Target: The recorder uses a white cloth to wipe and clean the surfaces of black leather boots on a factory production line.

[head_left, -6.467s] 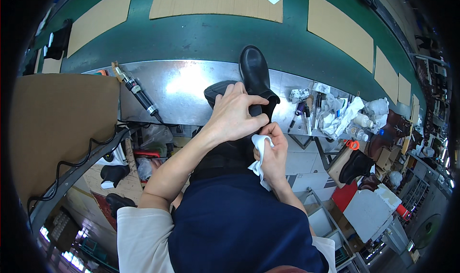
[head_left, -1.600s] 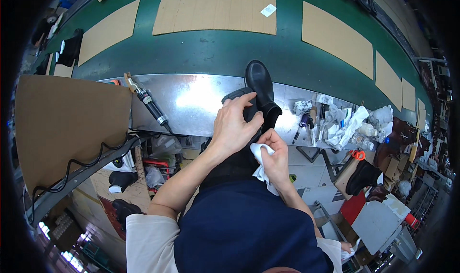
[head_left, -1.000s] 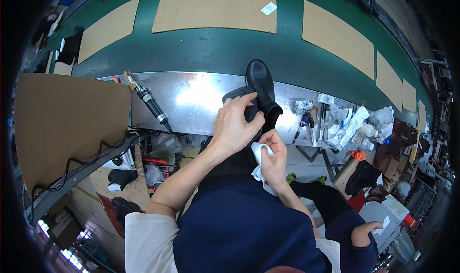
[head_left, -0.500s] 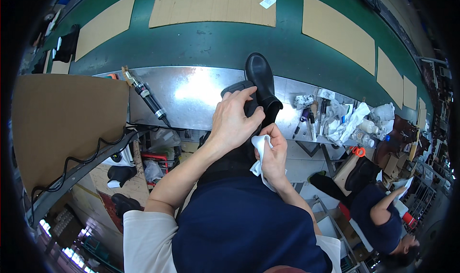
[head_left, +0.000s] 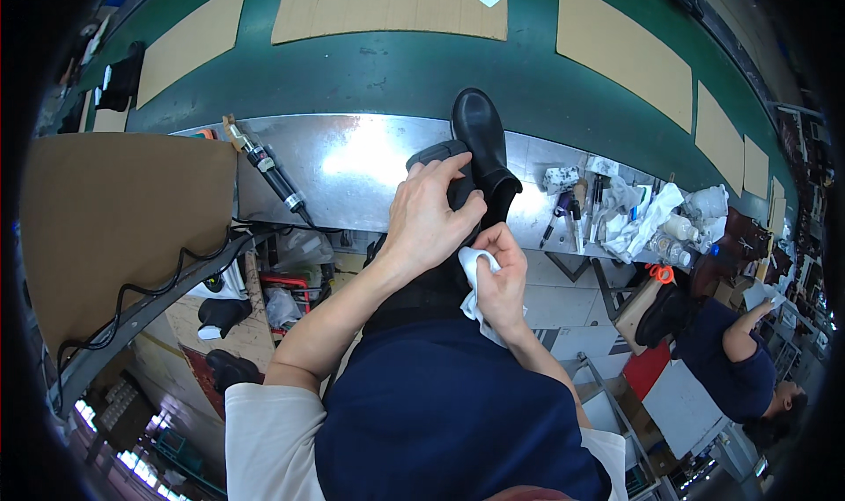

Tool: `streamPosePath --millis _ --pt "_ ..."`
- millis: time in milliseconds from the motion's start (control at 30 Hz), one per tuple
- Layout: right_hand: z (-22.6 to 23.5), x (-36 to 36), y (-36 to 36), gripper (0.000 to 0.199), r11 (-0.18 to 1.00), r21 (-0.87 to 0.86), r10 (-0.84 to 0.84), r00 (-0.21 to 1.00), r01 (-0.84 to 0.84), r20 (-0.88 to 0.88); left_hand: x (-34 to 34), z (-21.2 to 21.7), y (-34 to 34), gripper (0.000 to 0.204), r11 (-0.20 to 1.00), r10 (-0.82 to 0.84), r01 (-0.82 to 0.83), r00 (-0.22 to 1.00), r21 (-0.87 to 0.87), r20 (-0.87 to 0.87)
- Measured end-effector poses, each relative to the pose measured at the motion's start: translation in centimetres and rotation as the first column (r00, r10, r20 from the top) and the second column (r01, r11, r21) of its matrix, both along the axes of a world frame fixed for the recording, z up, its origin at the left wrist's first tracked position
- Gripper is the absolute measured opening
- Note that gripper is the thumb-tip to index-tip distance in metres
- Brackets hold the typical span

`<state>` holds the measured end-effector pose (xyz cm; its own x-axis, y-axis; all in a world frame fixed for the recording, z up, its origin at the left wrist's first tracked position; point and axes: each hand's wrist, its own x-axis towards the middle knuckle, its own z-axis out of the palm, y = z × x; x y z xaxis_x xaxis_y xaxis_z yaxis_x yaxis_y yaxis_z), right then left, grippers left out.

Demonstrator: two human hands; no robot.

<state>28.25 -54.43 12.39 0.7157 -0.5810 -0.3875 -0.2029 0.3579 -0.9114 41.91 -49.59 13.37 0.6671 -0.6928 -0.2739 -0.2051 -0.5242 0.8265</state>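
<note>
My left hand [head_left: 431, 209] is closed over a second black boot [head_left: 433, 154], its fingers bent across the dark, sole-like end; the rest is mostly hidden beneath the hand. Just beyond my fingertips and to the right, a glossy black boot [head_left: 480, 124] lies on the metal worktop, toe pointing away from me. My right hand [head_left: 500, 277], lower and closer to my body, pinches a crumpled white cloth [head_left: 473, 281], part of which hangs below the fingers. That hand is beside the shaft of the boot in my left hand.
A black corded hand tool [head_left: 271, 174] lies on the metal worktop [head_left: 352, 162] at left. Pens, brushes, crumpled white paper [head_left: 653, 224] and bottles crowd its right end. Cardboard sheets [head_left: 387, 8] lie on the green surface beyond. A co-worker [head_left: 731, 360] sits at lower right.
Both my hands keep nearly the same places and grips, with only slight finger shifts. The co-worker at right has moved farther right. The whole view has tilted a little.
</note>
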Motion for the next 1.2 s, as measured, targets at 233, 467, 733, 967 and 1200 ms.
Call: streamPosePath --millis 233,467,733,967,1200 --pt "-0.5 -0.4 0.2 0.01 0.997 -0.081 0.01 1.0 -0.01 0.006 0.0 0.2 -0.1 0.049 1.0 -0.001 0.001 1.0 0.004 -0.003" --pt "-0.3 0.0 0.1 0.01 0.969 0.235 -0.076 0.997 0.074 -0.002 0.1 -0.1 0.1 0.049 1.0 0.007 -0.007 1.0 0.003 -0.003" --pt "-0.8 -0.2 0.0 0.005 0.995 0.042 -0.094 0.994 0.096 -0.06 -0.2 -1.4 -0.4 0.046 0.99 0.003 0.003 0.999 -0.138 0.04" --pt "-1.0 -0.2 -0.4 0.007 0.999 -0.025 0.039 0.997 -0.037 0.06 0.0 -1.3 0.0 0.049 1.0 0.008 -0.009 0.999 -0.02 -0.033" --pt "-1.3 -0.5 -0.7 0.01 0.979 -0.177 0.108 0.993 -0.098 0.047 0.2 -2.4 0.1 0.05 0.999 0.021 -0.023 0.999 -0.038 -0.042"
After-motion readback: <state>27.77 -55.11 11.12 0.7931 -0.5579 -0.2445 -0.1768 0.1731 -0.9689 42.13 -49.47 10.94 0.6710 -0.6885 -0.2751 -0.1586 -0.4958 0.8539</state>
